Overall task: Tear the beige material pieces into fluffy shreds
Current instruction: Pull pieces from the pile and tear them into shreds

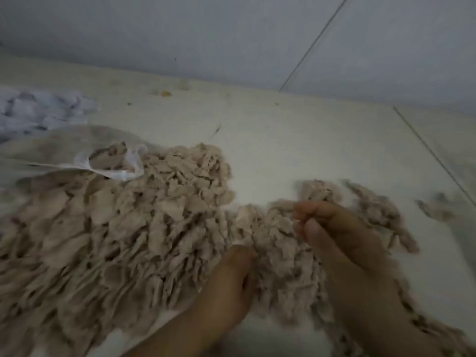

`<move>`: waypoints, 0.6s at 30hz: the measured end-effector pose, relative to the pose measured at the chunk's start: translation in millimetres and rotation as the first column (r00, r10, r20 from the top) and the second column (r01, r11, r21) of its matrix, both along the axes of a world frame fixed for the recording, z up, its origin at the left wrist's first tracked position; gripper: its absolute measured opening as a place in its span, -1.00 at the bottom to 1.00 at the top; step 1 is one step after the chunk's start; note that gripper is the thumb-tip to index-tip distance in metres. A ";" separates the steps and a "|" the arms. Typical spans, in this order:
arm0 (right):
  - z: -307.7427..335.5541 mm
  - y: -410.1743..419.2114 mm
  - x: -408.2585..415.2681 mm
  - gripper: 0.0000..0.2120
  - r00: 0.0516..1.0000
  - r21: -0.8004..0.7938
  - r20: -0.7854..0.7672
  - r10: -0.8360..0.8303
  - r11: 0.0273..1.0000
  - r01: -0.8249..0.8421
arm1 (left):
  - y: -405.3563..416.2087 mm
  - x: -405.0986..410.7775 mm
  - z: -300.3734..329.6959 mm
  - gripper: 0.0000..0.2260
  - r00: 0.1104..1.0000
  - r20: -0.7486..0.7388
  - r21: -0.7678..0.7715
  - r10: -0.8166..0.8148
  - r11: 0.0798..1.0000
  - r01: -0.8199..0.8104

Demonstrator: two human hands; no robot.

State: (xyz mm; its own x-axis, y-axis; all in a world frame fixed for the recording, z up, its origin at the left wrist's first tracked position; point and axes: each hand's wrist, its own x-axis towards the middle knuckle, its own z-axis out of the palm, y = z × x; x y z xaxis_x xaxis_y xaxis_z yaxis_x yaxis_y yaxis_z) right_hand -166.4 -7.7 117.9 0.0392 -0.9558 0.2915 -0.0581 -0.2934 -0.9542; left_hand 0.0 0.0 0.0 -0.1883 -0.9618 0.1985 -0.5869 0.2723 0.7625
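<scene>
A big heap of beige material pieces (pixel 123 228) covers the left and middle of the pale floor. Looser, fluffier beige shreds (pixel 371 210) lie to the right. My left hand (pixel 229 284) reaches into the heap's right edge with its fingers curled into the pieces; what they grip is hidden. My right hand (pixel 334 233) hovers over the shreds, its fingers curled and its thumb and fingertips pinched together on a small beige tuft (pixel 316 191). The frame is blurred.
A plastic bag (pixel 85 155) with white handles lies at the heap's far left edge, holding more pieces. Crumpled pale blue cloth (pixel 38 112) sits at the far left. A grey wall (pixel 231 34) runs behind. A small separate shred (pixel 435 207) lies at right.
</scene>
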 end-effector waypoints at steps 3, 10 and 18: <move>-54.7 1.5 17.9 -0.80 0.996 0.207 0.011 0.088 0.974 -0.088 | -13.0 -11.8 -28.3 -0.80 0.997 -0.009 -0.054 0.078 0.995 -0.079; -149.1 3.8 38.3 -0.74 0.989 0.332 -0.068 0.135 0.937 -0.105 | -25.7 -14.5 -65.8 -0.72 0.971 -0.016 -0.077 0.238 0.968 -0.238; -190.3 -7.8 7.1 -0.69 0.996 0.212 -0.088 0.021 0.977 -0.002 | -39.5 -10.0 -64.6 -0.64 0.905 0.165 -0.188 0.393 0.913 -0.362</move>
